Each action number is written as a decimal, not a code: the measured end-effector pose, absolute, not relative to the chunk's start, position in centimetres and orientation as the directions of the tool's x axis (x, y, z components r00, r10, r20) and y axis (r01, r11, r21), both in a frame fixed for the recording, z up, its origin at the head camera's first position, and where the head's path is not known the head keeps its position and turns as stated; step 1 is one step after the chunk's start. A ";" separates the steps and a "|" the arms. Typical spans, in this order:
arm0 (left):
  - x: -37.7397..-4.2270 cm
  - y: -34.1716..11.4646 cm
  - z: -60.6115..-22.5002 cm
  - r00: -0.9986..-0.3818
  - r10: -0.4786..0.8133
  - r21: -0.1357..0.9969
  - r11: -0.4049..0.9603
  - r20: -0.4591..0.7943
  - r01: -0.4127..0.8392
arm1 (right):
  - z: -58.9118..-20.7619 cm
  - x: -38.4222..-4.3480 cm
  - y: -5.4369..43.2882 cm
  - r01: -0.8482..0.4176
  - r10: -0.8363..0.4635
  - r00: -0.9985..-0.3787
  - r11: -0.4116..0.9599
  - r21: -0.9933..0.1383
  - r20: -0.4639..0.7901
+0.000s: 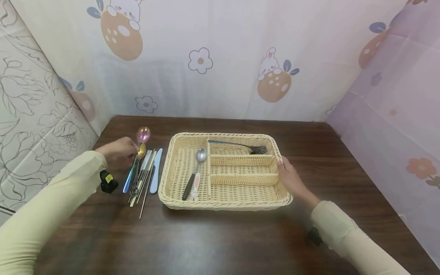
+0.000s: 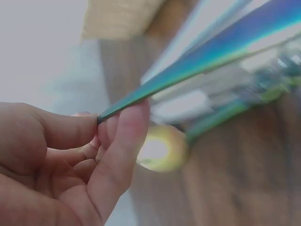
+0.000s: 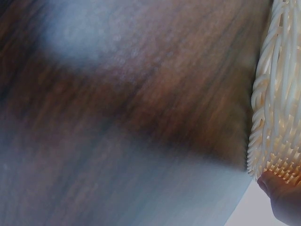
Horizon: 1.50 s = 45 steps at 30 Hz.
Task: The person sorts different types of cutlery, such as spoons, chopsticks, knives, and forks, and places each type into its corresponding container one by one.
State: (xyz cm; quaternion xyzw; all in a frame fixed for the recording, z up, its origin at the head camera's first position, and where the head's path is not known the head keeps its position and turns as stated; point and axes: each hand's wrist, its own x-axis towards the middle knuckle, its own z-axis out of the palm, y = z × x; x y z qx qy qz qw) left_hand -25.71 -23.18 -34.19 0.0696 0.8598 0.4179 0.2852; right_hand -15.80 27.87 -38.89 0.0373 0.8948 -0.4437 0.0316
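Note:
My left hand [image 1: 122, 149] pinches the thin neck of an iridescent spoon [image 1: 143, 134] between thumb and fingers; its pinkish bowl points toward the back. In the left wrist view, the blue-green handle [image 2: 202, 59] widens away from the fingertips. A gold-bowled spoon [image 1: 141, 151] lies right by that hand, among chopsticks [image 1: 146, 179] and other cutlery. At the right end of a woven basket [image 1: 227, 206], my right hand [image 1: 292, 177] grips the rim, thumb on top of the edge.
Inside the basket's left compartment lie a black-handled spoon [image 1: 188, 186] and a rabbit-patterned spoon [image 1: 196, 185]. Dark forks [image 1: 258, 149] occupy the back right compartment. A light blue knife [image 1: 155, 173] lies between the pile and the basket. Patterned curtains [image 1: 227, 80] border the brown table [image 1: 192, 240].

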 end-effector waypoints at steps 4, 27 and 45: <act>-25.8 -21.2 -31.8 -0.824 0.378 0.756 0.648 -0.423 -0.090 | -38.8 -15.8 27.9 0.094 0.040 -0.995 0.607 -0.789 -0.088; -26.7 -8.9 -33.3 -0.732 0.419 0.702 0.703 -0.537 -0.113 | -39.0 -15.8 27.9 0.084 0.019 -0.996 0.546 -0.834 -0.088; -28.1 -6.7 -36.1 -0.689 0.270 0.548 0.808 -0.672 -0.218 | -39.3 -15.7 28.0 0.088 0.049 -0.996 0.557 -0.826 -0.073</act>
